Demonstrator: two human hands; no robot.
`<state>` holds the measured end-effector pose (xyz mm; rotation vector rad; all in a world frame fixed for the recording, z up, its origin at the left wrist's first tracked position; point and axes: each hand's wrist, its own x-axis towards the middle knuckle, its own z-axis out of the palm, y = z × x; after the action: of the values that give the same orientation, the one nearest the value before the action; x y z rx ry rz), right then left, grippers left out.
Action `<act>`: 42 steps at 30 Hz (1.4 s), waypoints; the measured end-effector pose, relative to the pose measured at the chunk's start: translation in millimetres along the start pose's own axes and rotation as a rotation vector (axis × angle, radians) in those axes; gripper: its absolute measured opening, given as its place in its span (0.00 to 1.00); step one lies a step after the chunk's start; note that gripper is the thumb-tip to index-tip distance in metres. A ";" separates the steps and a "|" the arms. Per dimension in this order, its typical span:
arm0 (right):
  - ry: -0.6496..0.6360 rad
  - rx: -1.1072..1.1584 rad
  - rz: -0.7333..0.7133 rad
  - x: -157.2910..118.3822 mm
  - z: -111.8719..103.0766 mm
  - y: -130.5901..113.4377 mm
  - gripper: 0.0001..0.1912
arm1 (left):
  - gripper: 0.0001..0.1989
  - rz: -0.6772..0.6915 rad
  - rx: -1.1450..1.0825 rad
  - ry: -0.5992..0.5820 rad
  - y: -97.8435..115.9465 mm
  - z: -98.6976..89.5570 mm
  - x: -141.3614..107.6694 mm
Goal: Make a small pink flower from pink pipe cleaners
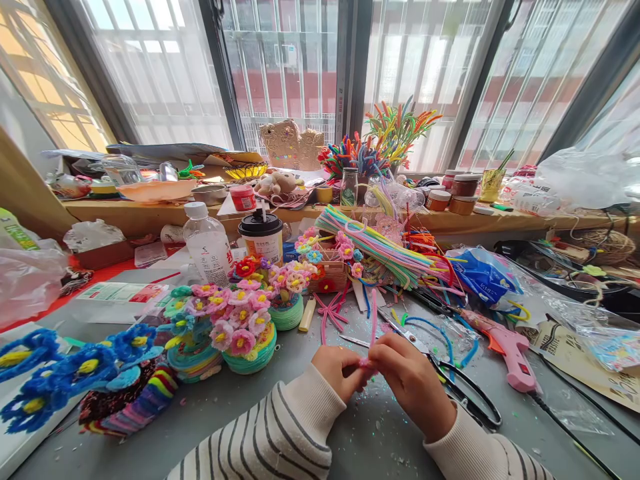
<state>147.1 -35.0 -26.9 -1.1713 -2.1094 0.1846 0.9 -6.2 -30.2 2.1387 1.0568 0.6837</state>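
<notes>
Between my hands is a pink pipe cleaner [374, 313], its free end standing up above the fingers. My left hand [336, 373] pinches its lower, bent part. The fingertips of my right hand [407, 377] close on the same piece from the other side. Most of the bent part is hidden by the fingers. Just behind lie several loose pink pipe cleaners [333, 313]. Open scissors [415, 340] with black handles rest beside and partly behind my right hand. To the left stand small pots of pink pipe-cleaner flowers [245, 313].
A pink glue gun [515, 353] with a black cord lies at right. Blue pipe-cleaner flowers [75, 363] stand at front left. Behind are a plastic bottle [205, 243], a lidded cup [261, 237], a bundle of pastel pipe cleaners [385, 247] and a blue packet [485, 277].
</notes>
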 end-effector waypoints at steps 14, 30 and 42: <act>0.145 0.151 0.242 1.0 -0.3 -5.9 0.10 | 0.17 -0.439 -0.801 0.039 15.1 1.2 3.3; 0.070 0.101 0.188 -0.8 3.1 -7.6 0.15 | 0.25 -0.303 -0.882 0.223 15.5 -2.2 4.7; 0.012 0.110 0.207 -1.9 7.9 -3.9 0.13 | 0.12 -0.334 -0.997 0.195 18.5 -3.8 3.2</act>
<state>140.0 -37.2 -32.0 -1.3195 -1.9395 0.3827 9.1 -11.0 -13.6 1.0348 0.8631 0.9916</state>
